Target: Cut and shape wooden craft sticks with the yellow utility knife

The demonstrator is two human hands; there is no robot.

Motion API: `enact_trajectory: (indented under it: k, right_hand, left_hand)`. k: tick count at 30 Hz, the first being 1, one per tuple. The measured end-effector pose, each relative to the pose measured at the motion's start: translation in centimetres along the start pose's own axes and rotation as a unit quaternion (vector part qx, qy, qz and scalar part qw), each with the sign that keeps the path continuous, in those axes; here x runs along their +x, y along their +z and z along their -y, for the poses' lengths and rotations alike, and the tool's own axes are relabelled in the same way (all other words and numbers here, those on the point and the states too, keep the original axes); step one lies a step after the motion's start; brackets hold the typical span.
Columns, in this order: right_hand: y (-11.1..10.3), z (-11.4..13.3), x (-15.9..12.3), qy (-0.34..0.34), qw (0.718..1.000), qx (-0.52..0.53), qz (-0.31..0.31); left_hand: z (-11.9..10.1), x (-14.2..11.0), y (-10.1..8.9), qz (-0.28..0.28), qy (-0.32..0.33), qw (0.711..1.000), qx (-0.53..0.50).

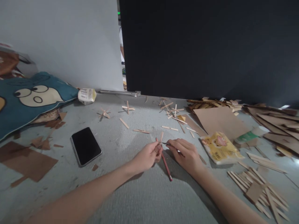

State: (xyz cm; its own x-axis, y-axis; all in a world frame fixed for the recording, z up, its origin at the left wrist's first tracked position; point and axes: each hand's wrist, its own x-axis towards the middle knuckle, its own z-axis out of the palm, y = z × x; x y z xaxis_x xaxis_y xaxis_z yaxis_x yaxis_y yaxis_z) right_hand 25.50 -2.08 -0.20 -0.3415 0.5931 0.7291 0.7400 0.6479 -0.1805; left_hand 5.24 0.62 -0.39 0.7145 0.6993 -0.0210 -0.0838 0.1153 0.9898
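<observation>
Near the middle of the table my left hand (149,154) is closed in a pinch on a small wooden craft stick (161,136), whose pale end sticks up past the fingertips. My right hand (184,152) is curled round a slim dark pointed tool (166,143). Its tip reaches to the stick at my left fingers; most of the tool is hidden under my palm, so its exact kind does not show. A red pencil (167,167) lies on the table between my hands, its upper end by my left fingers.
Beyond my hands lie loose craft sticks (169,128) and crossed-stick pieces (128,108). A phone (86,146) and brown cardboard (28,160) are on the left. To the right are a yellow tissue pack (220,147), a green-and-white tube (251,135) and a stick pile (261,189).
</observation>
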Motion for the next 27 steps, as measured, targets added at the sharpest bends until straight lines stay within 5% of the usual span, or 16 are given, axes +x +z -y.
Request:
enact_trajectory:
  k: [9, 27]
  right_hand:
    - [-0.45, 0.31, 0.18, -0.036, 0.999, -0.002, 0.006]
    - [0.41, -0.28, -0.14, -0.011, 1.000, 0.018, -0.011]
  left_hand:
    - [0.32, 0.02, 0.25, -0.026, 0.000, 0.995, 0.100]
    - [0.22, -0.18, 0.45, -0.010, 0.050, 0.998, 0.034]
